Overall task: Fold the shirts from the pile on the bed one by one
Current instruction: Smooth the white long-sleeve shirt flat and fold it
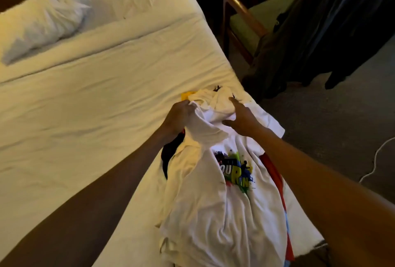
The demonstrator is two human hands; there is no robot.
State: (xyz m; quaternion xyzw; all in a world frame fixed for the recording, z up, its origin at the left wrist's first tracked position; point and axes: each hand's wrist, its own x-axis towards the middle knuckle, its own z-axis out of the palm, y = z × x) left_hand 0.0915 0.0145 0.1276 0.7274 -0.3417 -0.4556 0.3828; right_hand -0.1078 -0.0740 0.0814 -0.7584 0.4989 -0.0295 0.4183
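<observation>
The pile of shirts (213, 213) lies along the right edge of the bed (85, 117), lower centre-right of the frame, w/ a white printed shirt (233, 172) on top, print facing up. The left grip (179, 115), at centre frame, is closed round a bunched fold of white cloth at the far end of that shirt, prob. a sleeve or shoulder. It raises the fold a bit off the heap, likely to part it from what's beneath. The right grip (241, 119) is open, fingers spread, holding nothing. It sits at or just above the crumpled cloth beside the left one; can't tell if it touches. I'd guess it's going for the other shoulder, so the shirt comes up by 2 points. A red shirt (275, 172) pokes out on the right, a black garment (171, 153) on the left & a yellow bit (188, 95) at the far end, so approx. 3 more wait. No folded shirt is in view, so this looks like the pick-up step. The sheet at left-centre is the likely spot to spread it flat.
</observation>
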